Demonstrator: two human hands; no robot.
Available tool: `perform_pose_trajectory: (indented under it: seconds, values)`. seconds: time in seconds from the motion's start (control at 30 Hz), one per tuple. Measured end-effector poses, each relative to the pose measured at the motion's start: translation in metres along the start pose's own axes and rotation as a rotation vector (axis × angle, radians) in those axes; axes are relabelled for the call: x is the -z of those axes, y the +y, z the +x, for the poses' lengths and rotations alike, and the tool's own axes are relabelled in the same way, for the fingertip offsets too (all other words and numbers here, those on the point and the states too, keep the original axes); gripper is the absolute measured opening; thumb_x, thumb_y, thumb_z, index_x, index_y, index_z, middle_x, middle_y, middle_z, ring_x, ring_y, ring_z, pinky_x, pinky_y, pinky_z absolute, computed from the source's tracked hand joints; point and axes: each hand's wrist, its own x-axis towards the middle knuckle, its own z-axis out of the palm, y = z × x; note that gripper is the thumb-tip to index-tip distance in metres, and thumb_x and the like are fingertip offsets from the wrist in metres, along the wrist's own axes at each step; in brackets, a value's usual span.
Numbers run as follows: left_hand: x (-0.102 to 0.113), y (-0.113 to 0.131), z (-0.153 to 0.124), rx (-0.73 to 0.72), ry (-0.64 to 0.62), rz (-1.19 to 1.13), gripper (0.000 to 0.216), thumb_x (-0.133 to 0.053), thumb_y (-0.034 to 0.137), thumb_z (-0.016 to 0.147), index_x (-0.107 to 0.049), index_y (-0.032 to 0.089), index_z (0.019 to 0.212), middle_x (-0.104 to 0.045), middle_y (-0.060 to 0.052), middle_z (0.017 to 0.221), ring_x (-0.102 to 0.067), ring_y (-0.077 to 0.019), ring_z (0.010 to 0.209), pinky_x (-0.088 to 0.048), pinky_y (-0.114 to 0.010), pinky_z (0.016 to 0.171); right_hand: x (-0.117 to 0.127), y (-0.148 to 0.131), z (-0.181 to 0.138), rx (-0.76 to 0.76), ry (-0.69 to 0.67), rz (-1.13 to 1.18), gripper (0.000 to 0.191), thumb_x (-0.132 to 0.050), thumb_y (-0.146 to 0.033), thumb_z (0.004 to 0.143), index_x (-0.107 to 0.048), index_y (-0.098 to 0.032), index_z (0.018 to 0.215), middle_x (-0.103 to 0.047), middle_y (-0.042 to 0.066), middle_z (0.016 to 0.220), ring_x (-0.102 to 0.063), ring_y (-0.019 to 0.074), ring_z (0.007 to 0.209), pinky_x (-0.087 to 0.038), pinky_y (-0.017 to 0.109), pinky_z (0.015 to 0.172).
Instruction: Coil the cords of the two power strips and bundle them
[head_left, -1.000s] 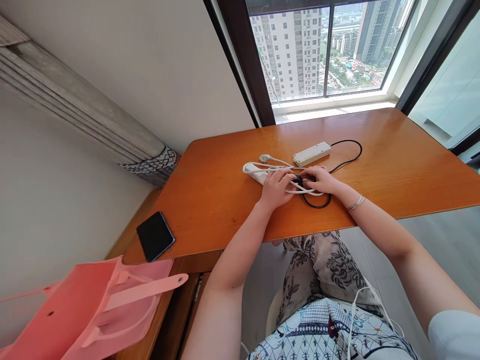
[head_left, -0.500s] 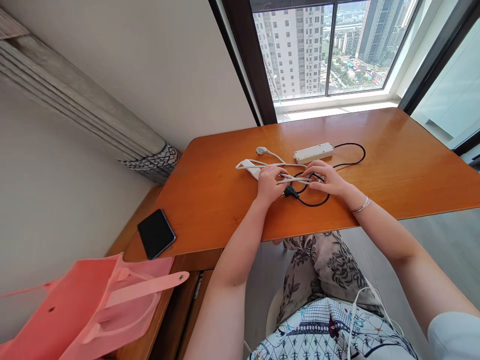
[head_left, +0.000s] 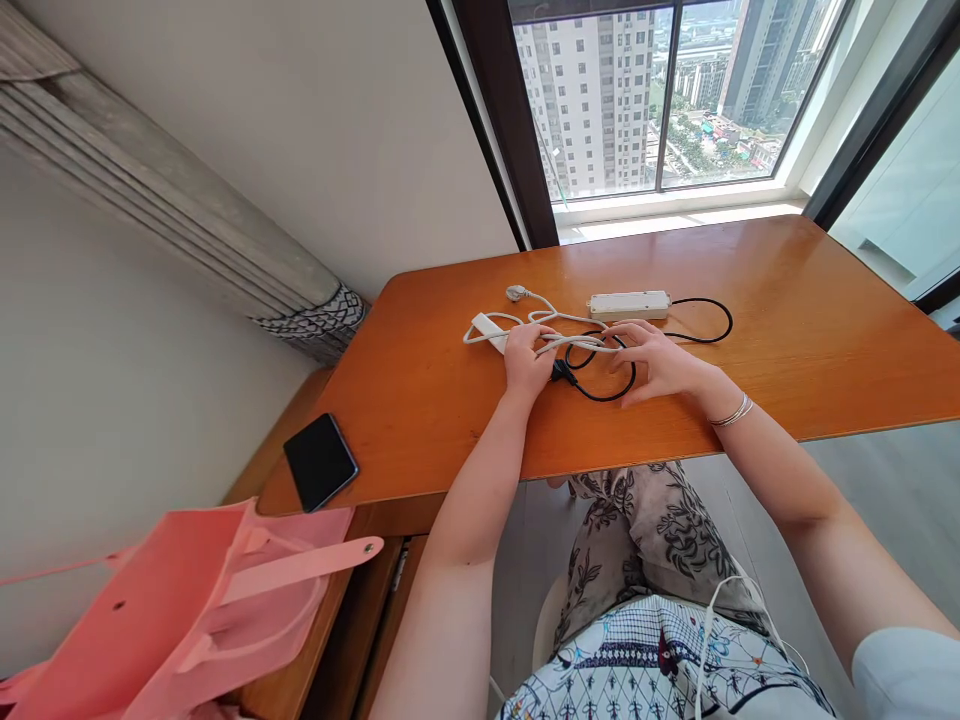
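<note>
Two power strips lie on the orange wooden table [head_left: 787,340]. My left hand [head_left: 527,360] is closed on the white cable [head_left: 577,343], which runs back to a small white power strip [head_left: 489,331] and ends in a white plug [head_left: 515,293] further back. My right hand [head_left: 658,362] rests over the same white cable where it crosses the coiled black cable [head_left: 600,390], fingers curled and pinching the white line. The black plug [head_left: 559,373] lies just right of my left hand. A longer white power strip [head_left: 628,304] sits behind my hands, with the black cable looping out of its right end.
A black phone [head_left: 321,461] lies on a lower wooden ledge at the left. A pink bag [head_left: 180,610] sits at the bottom left. A window with a dark frame [head_left: 517,150] stands behind the table, and folded grey fabric [head_left: 187,220] leans along the left wall.
Both hands drew back a little from the tangle. The white cable was pulled leftward and the small strip slid left; the black plug came free and now lies exposed beside my left hand.
</note>
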Motion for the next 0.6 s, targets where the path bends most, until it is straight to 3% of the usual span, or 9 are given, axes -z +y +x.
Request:
perform_pose_trajectory:
  seconds: [0.1,0.2,0.3,0.37,0.47,0.6]
  values:
    - [0.000,-0.009,0.003,0.068,0.053,-0.001,0.012,-0.056,0.025,0.085,-0.068,0.024,0.086,-0.074,-0.005,0.094,-0.065,-0.0263,0.099,-0.053,-0.043,0.095,0.000,0.003,0.001,0.007,0.023,-0.006,0.020,-0.081,-0.045,0.082,-0.081,-0.026,0.083,-0.061,0.010,0.142,-0.048,0.0351,0.137,-0.039,0.058,0.114]
    - [0.001,-0.014,0.005,0.118,0.065,0.004,0.012,-0.054,0.024,0.086,-0.066,0.024,0.087,-0.072,-0.005,0.094,-0.065,-0.0257,0.099,-0.052,-0.042,0.094,0.002,0.005,0.001,0.005,0.147,0.067,0.031,-0.070,-0.043,0.090,-0.072,-0.022,0.067,-0.069,0.011,0.128,-0.058,0.0298,0.120,-0.044,0.052,0.106]
    - [0.001,-0.016,0.004,0.144,0.059,-0.017,0.012,-0.054,0.023,0.087,-0.066,0.024,0.087,-0.072,-0.005,0.094,-0.065,-0.0263,0.100,-0.051,-0.043,0.095,0.005,0.005,0.001,-0.095,0.210,0.180,0.041,-0.073,-0.052,0.083,-0.057,-0.021,0.060,-0.071,0.010,0.103,-0.061,0.0243,0.096,-0.048,0.044,0.092]
    - [0.001,-0.017,0.004,0.148,0.061,-0.033,0.012,-0.054,0.023,0.086,-0.065,0.024,0.088,-0.072,-0.005,0.094,-0.064,-0.0263,0.101,-0.051,-0.043,0.095,0.006,0.006,0.001,-0.222,0.282,0.274,0.047,-0.076,-0.057,0.076,-0.050,-0.022,0.060,-0.063,0.004,0.081,-0.055,0.0189,0.079,-0.047,0.036,0.077]
    - [0.000,-0.019,0.004,0.130,0.072,-0.014,0.013,-0.053,0.022,0.085,-0.065,0.024,0.089,-0.071,-0.005,0.095,-0.063,-0.0263,0.102,-0.052,-0.043,0.095,0.007,0.008,0.003,-0.412,0.523,0.421,0.056,-0.076,-0.066,0.072,-0.043,-0.022,0.059,-0.043,-0.003,0.063,-0.040,0.0125,0.064,-0.039,0.028,0.063]
    - [0.001,-0.025,0.005,0.123,0.094,0.037,0.014,-0.051,0.020,0.087,-0.065,0.025,0.088,-0.070,-0.007,0.097,-0.063,-0.0279,0.104,-0.051,-0.045,0.096,0.014,0.014,0.007,-0.536,0.972,0.725,0.067,-0.069,-0.077,0.076,-0.034,-0.023,0.059,-0.031,-0.006,0.058,-0.033,0.0095,0.055,-0.035,0.024,0.052]
